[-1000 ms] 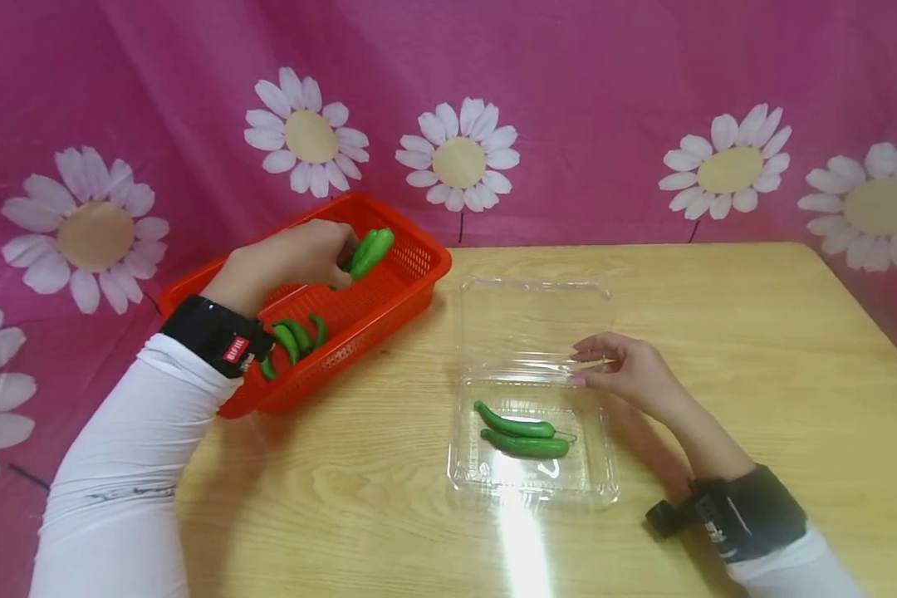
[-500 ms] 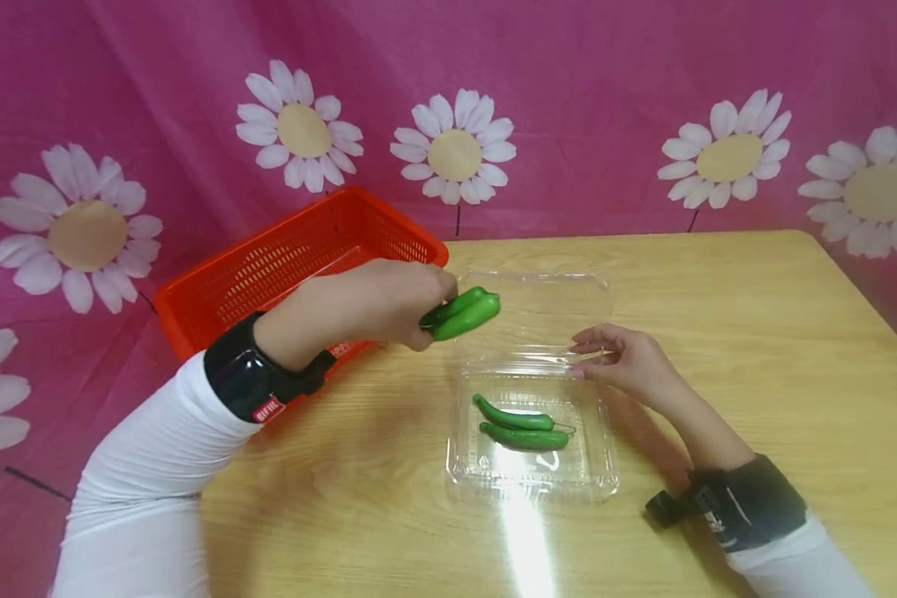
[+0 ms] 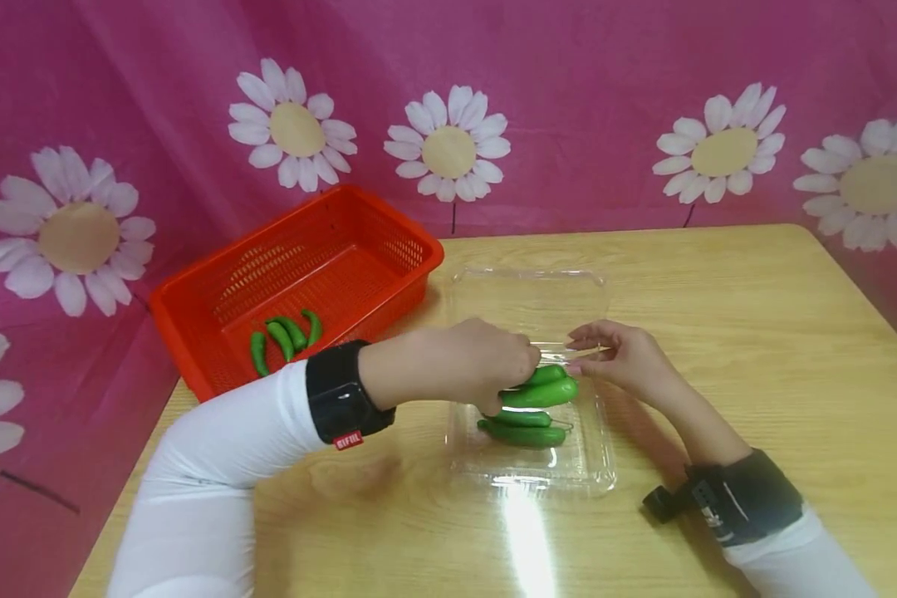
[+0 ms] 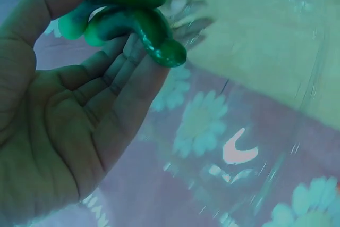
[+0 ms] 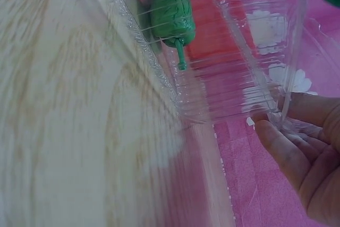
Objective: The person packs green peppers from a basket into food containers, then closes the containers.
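Note:
My left hand [image 3: 467, 365] pinches two green chili peppers [image 3: 541, 392] between thumb and fingers, over a clear plastic clamshell box [image 3: 604, 465] with its lid laid back. Seen from the left wrist, the held peppers [image 4: 154, 30] are curved and glossy, side by side near the fingertips. Two more green peppers [image 3: 523, 436] lie inside the box, partly behind the held ones. My right hand [image 3: 628, 357] pinches the box's right edge near the hinge. In the right wrist view, thumb and fingers [image 5: 287, 152] grip that clear edge, and a pepper [image 5: 172, 11] shows through the wall.
A red perforated basket [image 3: 396, 311] stands at the left, with several green peppers [image 3: 280, 336] at its near end. The wooden table [image 3: 755, 332] runs back to a pink curtain [image 3: 568, 66] printed with white daisies. A bright reflection lies in front of the box.
My left hand has carried the two peppers out of the red basket, rightward and toward me, to above the clear box. The right hand has kept its place on the box edge.

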A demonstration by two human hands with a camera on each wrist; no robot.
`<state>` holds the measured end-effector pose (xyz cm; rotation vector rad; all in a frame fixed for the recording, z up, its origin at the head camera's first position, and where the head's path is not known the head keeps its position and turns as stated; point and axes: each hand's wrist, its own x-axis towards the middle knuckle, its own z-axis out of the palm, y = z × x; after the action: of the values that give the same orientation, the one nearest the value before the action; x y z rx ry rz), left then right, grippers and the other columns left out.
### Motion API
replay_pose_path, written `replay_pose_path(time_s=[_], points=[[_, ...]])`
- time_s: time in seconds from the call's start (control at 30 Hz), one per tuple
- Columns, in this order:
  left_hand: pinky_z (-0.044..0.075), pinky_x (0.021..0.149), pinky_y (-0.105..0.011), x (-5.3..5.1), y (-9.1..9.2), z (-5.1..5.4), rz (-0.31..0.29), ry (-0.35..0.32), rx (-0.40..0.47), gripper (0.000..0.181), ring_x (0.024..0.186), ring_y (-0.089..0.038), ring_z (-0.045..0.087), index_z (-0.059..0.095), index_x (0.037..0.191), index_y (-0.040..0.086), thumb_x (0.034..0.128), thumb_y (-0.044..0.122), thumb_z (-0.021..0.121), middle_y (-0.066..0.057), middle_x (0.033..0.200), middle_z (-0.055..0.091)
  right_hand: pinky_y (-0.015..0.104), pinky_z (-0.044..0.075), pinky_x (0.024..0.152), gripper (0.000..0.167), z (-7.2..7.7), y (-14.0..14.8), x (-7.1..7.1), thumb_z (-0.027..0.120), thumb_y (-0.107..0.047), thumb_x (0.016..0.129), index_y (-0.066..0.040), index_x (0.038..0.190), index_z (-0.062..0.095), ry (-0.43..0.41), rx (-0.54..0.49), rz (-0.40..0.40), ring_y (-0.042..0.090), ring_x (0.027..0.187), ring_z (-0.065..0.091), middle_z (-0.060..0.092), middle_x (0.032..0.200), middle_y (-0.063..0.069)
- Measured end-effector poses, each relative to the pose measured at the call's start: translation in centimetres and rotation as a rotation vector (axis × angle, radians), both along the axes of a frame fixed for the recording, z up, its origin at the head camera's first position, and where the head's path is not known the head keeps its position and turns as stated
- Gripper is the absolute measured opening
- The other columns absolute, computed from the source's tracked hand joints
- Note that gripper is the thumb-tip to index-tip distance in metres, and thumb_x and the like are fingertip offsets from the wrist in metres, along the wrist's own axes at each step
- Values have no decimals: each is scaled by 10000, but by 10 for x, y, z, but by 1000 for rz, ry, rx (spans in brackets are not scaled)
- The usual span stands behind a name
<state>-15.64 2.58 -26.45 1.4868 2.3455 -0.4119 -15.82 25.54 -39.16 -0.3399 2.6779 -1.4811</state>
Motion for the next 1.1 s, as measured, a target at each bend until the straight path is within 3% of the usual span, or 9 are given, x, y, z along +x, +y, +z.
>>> replay_pose_path(time_s=[0.13,0.33,0.53,0.6,0.73,0.83,1.0,1.1], points=[[477,621,-268,-2,5,-23,4,-56,-7,213,760,-105,505,548,969,139,810,177,685,41,891,517,212,535,682,395,1,-3,-2,740,-30,784,74,1138,597,-11,0,19,267,850,691,657,1072,246],[447,599,-231,7,11,-53,-74,-115,-7,211,732,-90,485,545,940,141,808,188,703,48,863,490,214,537,676,379,3,-5,-2,734,-32,792,63,1134,601,-21,-1,23,303,865,688,658,1081,240],[462,608,-212,19,17,-76,-151,-81,-21,238,734,-65,509,569,969,157,804,226,727,60,899,528,207,533,679,384,3,-3,-1,741,-59,794,51,1136,605,-21,7,11,299,872,686,658,1085,233],[503,649,-232,21,18,-82,-146,-63,-38,273,792,-61,553,586,1008,165,799,248,742,67,967,565,207,534,677,388,2,-2,-1,742,-65,794,53,1137,605,-18,6,6,294,867,686,658,1083,233],[543,750,-313,21,18,-91,-128,-43,-66,288,952,-104,606,611,1046,169,803,249,743,56,1089,603,209,535,671,387,1,0,-1,743,-81,797,50,1135,607,-15,8,-1,258,845,688,661,1075,230],[543,745,-313,19,17,-95,-122,-51,-68,219,906,-90,594,612,977,175,806,231,738,63,1033,602,208,534,667,387,2,1,-1,747,-92,796,49,1129,609,-12,15,-5,233,830,689,664,1068,226],[531,728,-266,18,19,-92,-104,-62,-75,229,864,-62,567,634,910,190,765,285,784,96,989,593,205,532,666,375,2,1,0,745,-86,797,48,1121,610,-2,34,-13,232,828,687,669,1060,218],[508,711,-218,17,19,-88,-95,-57,-54,298,859,-55,540,652,951,183,744,347,790,92,985,581,201,530,673,371,2,2,1,744,-82,796,45,1119,612,1,40,-16,245,844,684,671,1059,214]])
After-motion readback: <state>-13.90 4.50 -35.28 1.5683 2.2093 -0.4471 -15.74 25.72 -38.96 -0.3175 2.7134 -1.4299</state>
